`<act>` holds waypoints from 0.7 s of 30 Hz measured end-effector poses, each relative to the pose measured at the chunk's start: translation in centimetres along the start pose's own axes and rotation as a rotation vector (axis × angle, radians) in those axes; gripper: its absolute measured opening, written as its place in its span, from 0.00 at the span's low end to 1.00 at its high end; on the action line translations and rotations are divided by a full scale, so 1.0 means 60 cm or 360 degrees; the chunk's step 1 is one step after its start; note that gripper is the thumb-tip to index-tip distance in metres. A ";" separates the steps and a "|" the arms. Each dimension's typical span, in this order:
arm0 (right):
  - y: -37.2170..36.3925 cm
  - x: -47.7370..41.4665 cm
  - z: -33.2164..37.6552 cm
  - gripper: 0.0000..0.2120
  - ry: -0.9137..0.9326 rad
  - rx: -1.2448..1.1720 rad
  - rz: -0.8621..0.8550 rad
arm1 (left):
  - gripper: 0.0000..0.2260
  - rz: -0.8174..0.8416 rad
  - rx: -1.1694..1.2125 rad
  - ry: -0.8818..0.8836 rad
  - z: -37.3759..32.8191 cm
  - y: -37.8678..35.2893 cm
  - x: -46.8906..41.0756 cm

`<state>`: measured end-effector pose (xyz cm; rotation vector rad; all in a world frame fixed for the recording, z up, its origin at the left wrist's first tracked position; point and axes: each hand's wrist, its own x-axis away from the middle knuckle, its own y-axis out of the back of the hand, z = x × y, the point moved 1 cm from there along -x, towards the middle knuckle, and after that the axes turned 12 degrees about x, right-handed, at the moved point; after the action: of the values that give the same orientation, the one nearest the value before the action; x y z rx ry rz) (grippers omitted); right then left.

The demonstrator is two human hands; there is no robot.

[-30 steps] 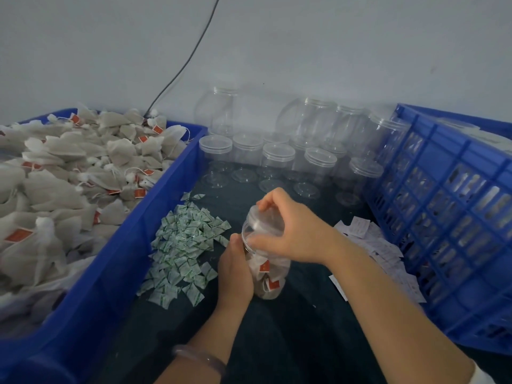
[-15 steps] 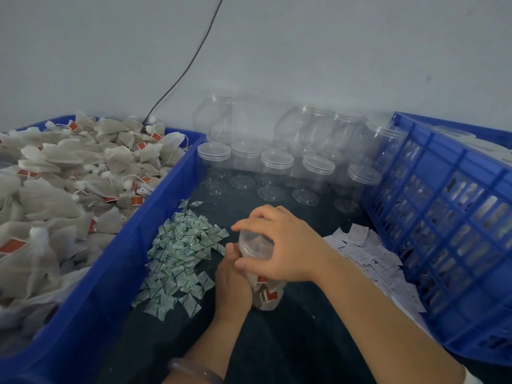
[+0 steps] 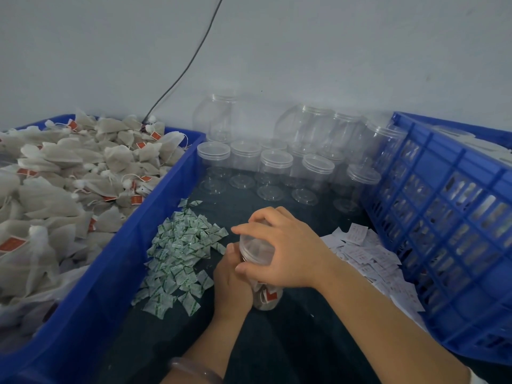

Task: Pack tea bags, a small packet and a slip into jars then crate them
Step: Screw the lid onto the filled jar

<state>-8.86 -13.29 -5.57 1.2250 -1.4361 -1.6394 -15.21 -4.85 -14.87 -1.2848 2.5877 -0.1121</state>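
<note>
A clear plastic jar (image 3: 266,297) with tea bags inside stands on the dark table in front of me. My left hand (image 3: 234,281) grips its body from the left. My right hand (image 3: 285,250) curls over the clear lid (image 3: 253,249) on the jar's mouth, fingers wrapped round the rim. A pile of small green-and-white packets (image 3: 180,250) lies just left of the jar. White paper slips (image 3: 365,256) are scattered to its right. Loose tea bags (image 3: 69,184) with red tags fill the blue bin (image 3: 133,245) on the left.
Several empty lidded clear jars (image 3: 277,173) stand at the back, with taller open jars behind them against the wall. A blue slatted crate (image 3: 448,225) sits tilted at the right. A black cable (image 3: 188,65) runs down the wall.
My right hand has pressed the lid lower onto the jar and turned slightly over it. The jar and both hands sit a little lower in view; my left hand keeps its grip.
</note>
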 end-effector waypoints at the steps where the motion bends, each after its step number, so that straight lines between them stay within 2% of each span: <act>1: 0.000 0.001 0.000 0.29 -0.0001 -0.0009 -0.0008 | 0.15 0.0000 0.0004 -0.0004 0.001 0.000 0.000; 8: 0.003 -0.011 0.005 0.26 0.0011 0.0040 0.0117 | 0.16 0.0020 -0.0070 -0.0074 0.001 0.000 0.001; 10: 0.003 -0.012 0.006 0.26 -0.0001 0.0038 0.0133 | 0.17 0.0018 0.0014 -0.0066 0.000 -0.001 0.002; 17: -0.005 -0.010 0.024 0.23 -0.0238 0.0012 0.0034 | 0.16 -0.0016 0.0087 -0.0085 0.003 0.001 0.003; 21: -0.005 -0.016 0.034 0.23 -0.0284 0.0086 0.0055 | 0.13 -0.0009 0.0141 0.0012 0.006 0.004 -0.001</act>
<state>-10.33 -11.58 -5.68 1.0991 -1.6101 -1.7325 -15.27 -4.63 -15.23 -1.2623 2.5545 -0.2304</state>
